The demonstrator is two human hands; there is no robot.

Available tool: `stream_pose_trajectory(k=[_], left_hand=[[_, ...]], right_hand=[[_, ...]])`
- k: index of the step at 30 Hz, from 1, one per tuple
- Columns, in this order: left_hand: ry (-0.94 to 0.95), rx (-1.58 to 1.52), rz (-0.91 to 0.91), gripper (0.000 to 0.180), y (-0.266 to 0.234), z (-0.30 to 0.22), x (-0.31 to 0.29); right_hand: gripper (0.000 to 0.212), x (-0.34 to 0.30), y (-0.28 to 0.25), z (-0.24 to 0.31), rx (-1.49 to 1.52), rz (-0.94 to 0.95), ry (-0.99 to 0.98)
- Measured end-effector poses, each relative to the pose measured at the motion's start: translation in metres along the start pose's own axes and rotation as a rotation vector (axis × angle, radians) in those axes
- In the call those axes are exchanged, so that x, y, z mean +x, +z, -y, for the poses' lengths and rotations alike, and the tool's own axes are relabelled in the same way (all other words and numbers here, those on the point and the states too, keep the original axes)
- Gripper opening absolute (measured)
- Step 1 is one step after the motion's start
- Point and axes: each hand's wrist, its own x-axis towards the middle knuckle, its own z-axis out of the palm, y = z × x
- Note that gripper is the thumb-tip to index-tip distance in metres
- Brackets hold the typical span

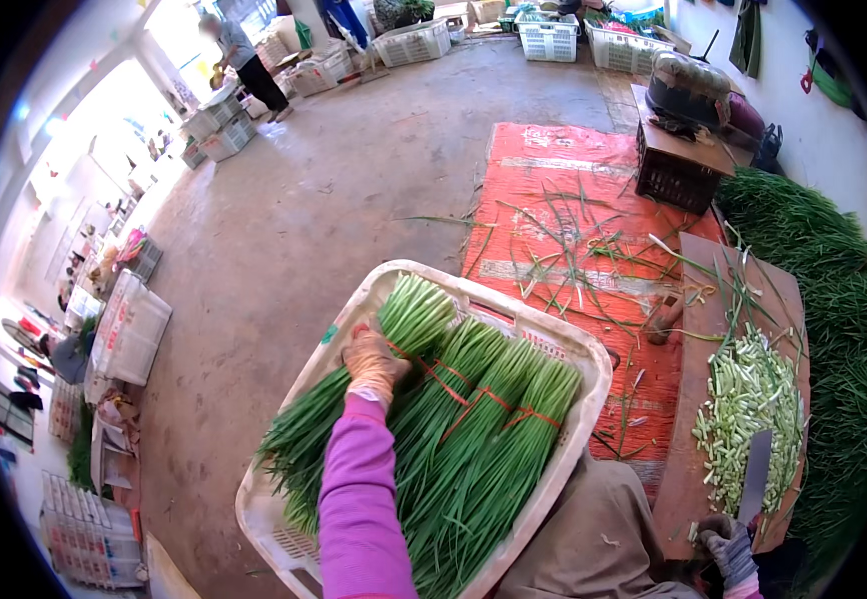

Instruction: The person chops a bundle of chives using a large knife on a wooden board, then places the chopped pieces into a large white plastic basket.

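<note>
A white plastic crate (553, 319) in front of me holds several bunches of green garlic chives (513, 439), tied with red bands, pale cut ends pointing away. My left hand (369, 361), in a worn light glove, grips the leftmost bunch of garlic chives (416, 309) around its middle. In my right hand (726, 549), wearing a greyish glove, is the handle of a knife (755, 477) with a broad blade. The blade points away from me over a brown board (681, 469). Chopped pale stem ends (748, 409) lie heaped on that board, beside the blade.
A red woven mat (553, 180) with loose leaves lies beyond the crate. Loose chives (838, 299) are piled along the right wall. A dark box (675, 170) with a cushion-like bundle stands by the mat. Baskets (134, 329) line the left side; another person (244, 65) stands far left.
</note>
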Motion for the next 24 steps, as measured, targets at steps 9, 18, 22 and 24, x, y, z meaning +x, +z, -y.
stream_pose_trajectory(k=[9,18,22,24], left_hand=[[0.135,-0.434,0.176,0.077,0.075,0.012,0.027],[0.133,-0.255,0.066,0.088,0.075,0.007,0.018],[0.117,-0.175,0.021,0.089,0.068,-0.006,0.015],[0.066,-0.167,0.020,0.088,0.073,0.014,0.014]], right_hand=[[0.008,0.022,0.011,0.000,0.162,-0.192,0.083],[0.031,0.020,0.005,0.056,-0.071,-0.044,-0.127],[0.044,0.049,0.030,0.178,-0.891,0.157,-0.518],[0.043,0.078,0.092,0.268,-1.131,0.265,-0.819]])
